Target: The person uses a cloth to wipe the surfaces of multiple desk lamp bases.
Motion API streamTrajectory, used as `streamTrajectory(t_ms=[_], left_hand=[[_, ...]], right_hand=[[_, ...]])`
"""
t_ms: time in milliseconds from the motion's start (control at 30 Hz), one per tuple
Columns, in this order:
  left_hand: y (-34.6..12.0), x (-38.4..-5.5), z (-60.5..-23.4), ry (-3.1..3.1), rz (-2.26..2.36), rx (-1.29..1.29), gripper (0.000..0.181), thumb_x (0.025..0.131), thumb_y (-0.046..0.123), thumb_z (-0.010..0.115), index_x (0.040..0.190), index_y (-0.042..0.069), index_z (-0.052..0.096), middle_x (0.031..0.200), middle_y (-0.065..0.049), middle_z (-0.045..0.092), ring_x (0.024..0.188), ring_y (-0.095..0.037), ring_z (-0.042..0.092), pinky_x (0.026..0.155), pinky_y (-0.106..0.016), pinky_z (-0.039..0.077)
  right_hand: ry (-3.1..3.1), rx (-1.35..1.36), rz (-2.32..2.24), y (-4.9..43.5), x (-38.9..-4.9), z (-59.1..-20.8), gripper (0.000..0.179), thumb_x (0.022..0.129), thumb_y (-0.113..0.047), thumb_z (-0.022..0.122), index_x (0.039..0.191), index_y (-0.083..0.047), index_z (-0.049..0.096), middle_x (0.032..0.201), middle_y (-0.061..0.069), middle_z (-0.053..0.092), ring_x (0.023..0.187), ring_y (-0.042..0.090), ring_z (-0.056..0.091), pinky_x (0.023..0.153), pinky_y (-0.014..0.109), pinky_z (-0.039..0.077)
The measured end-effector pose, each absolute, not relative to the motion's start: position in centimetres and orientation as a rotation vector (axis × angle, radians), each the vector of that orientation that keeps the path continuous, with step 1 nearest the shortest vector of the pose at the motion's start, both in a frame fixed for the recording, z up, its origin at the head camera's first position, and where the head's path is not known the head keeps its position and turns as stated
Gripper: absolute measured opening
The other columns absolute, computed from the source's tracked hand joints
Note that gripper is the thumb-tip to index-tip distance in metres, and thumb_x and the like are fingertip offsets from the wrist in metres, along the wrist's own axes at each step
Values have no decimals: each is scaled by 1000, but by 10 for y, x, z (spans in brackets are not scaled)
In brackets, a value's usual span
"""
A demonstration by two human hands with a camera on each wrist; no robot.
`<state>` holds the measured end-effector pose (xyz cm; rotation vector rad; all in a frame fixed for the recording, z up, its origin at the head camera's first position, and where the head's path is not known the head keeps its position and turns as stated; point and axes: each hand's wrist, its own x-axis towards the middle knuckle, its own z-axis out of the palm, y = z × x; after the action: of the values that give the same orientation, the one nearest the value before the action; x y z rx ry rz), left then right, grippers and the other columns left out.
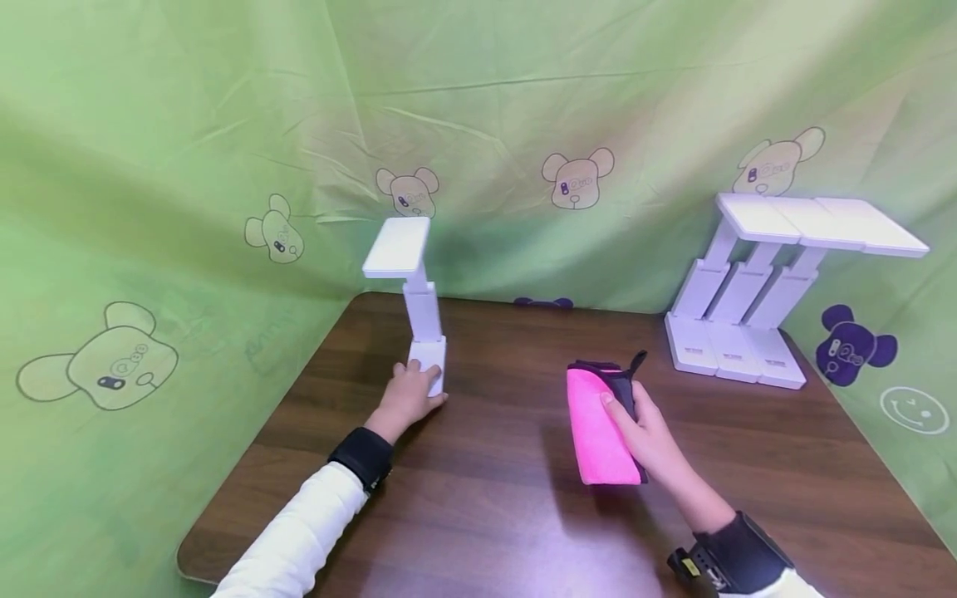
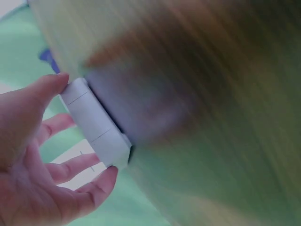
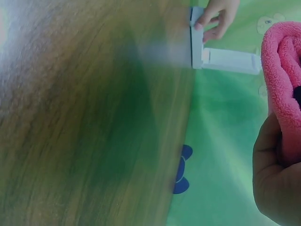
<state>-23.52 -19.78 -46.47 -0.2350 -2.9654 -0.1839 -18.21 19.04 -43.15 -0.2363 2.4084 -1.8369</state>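
A white folding desk lamp (image 1: 424, 311) stands at the left of the table, its flat head raised. My left hand (image 1: 409, 397) grips the lamp's base, with the thumb at one side and the fingers at the other. In the left wrist view the base's front edge (image 2: 96, 120) shows between thumb and fingertips. Over the middle right of the table, my right hand (image 1: 649, 432) holds a folded cloth (image 1: 601, 428), bright pink on one face and dark grey on the other, with a small dark loop on top. The right wrist view shows the cloth's fluffy pink folds (image 3: 282, 70).
Three more white desk lamps (image 1: 736, 349) stand side by side, touching, at the table's back right. Behind the dark wooden table (image 1: 493, 498) hangs a green curtain (image 1: 478, 108) printed with bear heads, close to the table's back and left edges.
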Motion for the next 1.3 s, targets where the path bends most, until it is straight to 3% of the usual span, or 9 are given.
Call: streamTrajectory(t_ms=[333, 633, 800, 1000, 1167, 1300], left_hand=[[-107, -217, -461, -2947, -49, -477, 49, 86, 51, 77, 118, 17, 67, 104, -19, 58, 91, -39, 54, 61, -40, 56], [-48, -210, -466, -3024, -40, -453, 55, 86, 58, 73, 129, 24, 66, 115, -16, 59, 97, -33, 53, 67, -37, 57], [-29, -208, -466, -3059, -29, -422, 59, 86, 59, 73, 133, 25, 64, 122, -16, 59, 102, -33, 53, 73, -36, 58], [-15, -205, -467, -3018, -8, -423, 58, 85, 61, 73, 131, 27, 65, 117, -15, 60, 99, -31, 54, 68, -33, 56], [-11, -205, -467, -3010, -6, -471, 57, 85, 60, 74, 129, 25, 66, 113, -14, 61, 96, -30, 53, 66, -32, 56], [-21, -205, -461, -3000, -103, -600, 49, 86, 48, 79, 123, 18, 68, 105, -11, 63, 92, -27, 56, 67, -31, 56]], right_hand=[[2463, -266, -1797, 197, -187, -434, 53, 106, -34, 53, 148, -13, 29, 119, 27, 54, 83, 28, 68, 67, 40, 60], [2548, -315, -1739, 197, -190, -437, 46, 108, -28, 50, 145, -9, 30, 116, 24, 55, 87, 27, 64, 67, 39, 58], [2689, -358, -1616, 198, -191, -439, 40, 109, -25, 47, 144, -10, 35, 112, 21, 57, 87, 27, 61, 67, 37, 54], [2784, -404, -1570, 195, -196, -441, 32, 109, -21, 44, 139, -11, 40, 106, 21, 58, 82, 28, 59, 65, 38, 50], [2695, -371, -1602, 190, -201, -440, 39, 109, -30, 47, 142, -11, 38, 104, 21, 57, 76, 26, 60, 63, 38, 52], [2647, -346, -1565, 186, -207, -439, 49, 105, -40, 53, 142, -11, 39, 108, 21, 59, 77, 25, 63, 64, 37, 54]])
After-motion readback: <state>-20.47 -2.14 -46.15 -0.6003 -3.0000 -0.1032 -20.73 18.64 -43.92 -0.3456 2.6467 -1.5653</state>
